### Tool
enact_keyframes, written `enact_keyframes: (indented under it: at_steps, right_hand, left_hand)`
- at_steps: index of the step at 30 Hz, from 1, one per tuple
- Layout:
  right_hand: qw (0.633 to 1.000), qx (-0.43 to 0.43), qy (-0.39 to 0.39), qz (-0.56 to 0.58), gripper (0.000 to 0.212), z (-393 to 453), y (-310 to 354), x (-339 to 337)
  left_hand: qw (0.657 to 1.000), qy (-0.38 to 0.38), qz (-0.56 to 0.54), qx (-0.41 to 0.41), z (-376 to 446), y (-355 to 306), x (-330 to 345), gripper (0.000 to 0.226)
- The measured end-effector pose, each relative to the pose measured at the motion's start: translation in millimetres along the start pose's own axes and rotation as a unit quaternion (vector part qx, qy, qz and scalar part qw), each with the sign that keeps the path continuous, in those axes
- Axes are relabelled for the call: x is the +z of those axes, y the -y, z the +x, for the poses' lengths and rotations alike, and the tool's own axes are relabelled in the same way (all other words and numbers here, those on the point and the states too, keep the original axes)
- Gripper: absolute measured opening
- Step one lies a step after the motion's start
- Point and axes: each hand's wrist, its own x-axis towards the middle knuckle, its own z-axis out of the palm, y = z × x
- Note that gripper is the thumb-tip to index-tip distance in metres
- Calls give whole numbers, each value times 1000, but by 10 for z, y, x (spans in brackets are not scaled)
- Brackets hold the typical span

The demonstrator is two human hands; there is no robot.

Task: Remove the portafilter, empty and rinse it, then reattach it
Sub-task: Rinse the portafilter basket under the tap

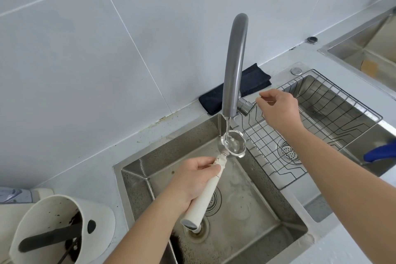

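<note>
Portafilter (232, 146) held over the left basin of a steel sink (285, 218), its metal basket directly under the spout of the grey tap (234, 64). A thin stream of water falls into the basket, which appears free of grounds. The left hand (190, 180) is wrapped round the upper part of the cream handle, fingers (205, 162) closed on it near the neck; the butt of the handle projects toward the camera above the drain. The right hand (278, 109) is at the tap's side lever, fingers pinched narrowly together; whether they touch the lever cannot be told.

Handling, as judged: a rigid, head-heavy tool, since the metal basket outweighs the handle. A full-hand grip close to the neck, as shown, best controls the tilt. The wet handle and metal are probably slippery; the piece looks robust, though a knock against the steel could dent the rim.

Surroundings: pale grey worktop (90, 156) against a tiled wall, with staining along the joint. A wire rack (321, 118) sits in the right basin; a dark folded cloth (252, 79) lies behind the tap. A cream knock box (64, 229) with dark grounds stands at lower left on the worktop. Dark specks cling to the near wall of the left basin. A second sink (364, 49) shows at upper right.
</note>
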Motion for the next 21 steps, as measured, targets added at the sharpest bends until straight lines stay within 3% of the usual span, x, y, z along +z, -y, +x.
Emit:
enact_keyframes:
  at_steps: [11,21]
  right_hand:
    - [1000,-1,-1,7,19,-2,-4,-1]
    - [1000,-4,-4,9,19,14,-41,14]
  left_hand:
    - [993,-29,64,99,151,-135,87,24]
    - [993,-6,-45,112,342,-254,299,21]
